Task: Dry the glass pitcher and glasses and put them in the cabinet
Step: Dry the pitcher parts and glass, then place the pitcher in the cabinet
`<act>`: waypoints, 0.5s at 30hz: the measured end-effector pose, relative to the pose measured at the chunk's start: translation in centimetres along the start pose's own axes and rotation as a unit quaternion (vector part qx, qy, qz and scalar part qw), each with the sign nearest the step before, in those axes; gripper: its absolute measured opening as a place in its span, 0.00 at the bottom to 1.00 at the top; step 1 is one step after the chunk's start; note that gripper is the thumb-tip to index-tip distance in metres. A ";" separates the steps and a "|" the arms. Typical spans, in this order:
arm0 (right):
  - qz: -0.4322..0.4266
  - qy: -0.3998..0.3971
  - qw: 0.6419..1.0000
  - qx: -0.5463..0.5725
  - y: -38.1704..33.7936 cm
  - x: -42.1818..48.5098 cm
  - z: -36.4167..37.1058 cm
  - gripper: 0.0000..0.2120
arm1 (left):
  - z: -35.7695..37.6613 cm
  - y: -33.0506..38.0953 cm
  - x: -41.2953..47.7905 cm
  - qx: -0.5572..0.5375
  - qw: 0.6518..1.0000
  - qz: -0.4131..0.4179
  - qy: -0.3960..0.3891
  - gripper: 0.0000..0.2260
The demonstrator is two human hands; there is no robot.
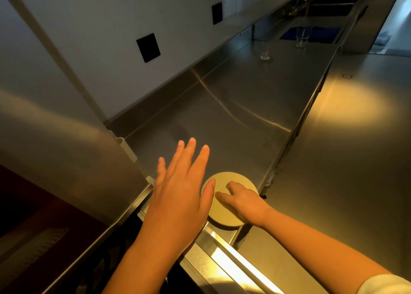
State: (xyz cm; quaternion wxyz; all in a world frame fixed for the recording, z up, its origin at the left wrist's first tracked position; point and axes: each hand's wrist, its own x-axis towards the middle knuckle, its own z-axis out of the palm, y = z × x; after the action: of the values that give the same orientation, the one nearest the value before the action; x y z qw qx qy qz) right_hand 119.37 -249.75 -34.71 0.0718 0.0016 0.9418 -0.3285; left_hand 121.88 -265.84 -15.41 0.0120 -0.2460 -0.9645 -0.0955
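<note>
My left hand [178, 191], fingers straight and empty, hovers beside the pale disc [221, 214]; right hand [242, 201] rests on it, grip indiscernible. I'd steady it before lifting.

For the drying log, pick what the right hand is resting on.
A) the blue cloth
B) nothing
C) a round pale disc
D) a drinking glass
C: the right hand lies on top of the round pale disc at the near edge of the counter, while the short glass, tall glass and blue cloth sit at the far end.
</note>
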 end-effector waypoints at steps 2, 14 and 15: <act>0.023 0.009 0.999 0.023 -0.8 -0.2 -1.1 0.19 | 0.1 0.1 0.2 0.012 1.000 0.001 -0.005 0.27; 0.003 0.015 0.998 -0.066 -5.6 -3.1 -9.9 0.16 | -0.1 1.7 0.6 0.030 0.999 0.003 -0.020 0.26; -0.002 0.028 0.997 -0.075 -5.9 -3.4 -10.4 0.16 | -0.1 1.7 0.6 0.033 0.999 0.002 -0.019 0.26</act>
State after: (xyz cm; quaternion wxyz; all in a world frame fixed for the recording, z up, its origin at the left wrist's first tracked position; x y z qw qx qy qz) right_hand 121.01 -247.80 -22.51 0.0449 0.0033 0.9653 -0.2571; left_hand 122.21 -264.08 -14.98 0.0021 -0.2490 -0.9667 -0.0588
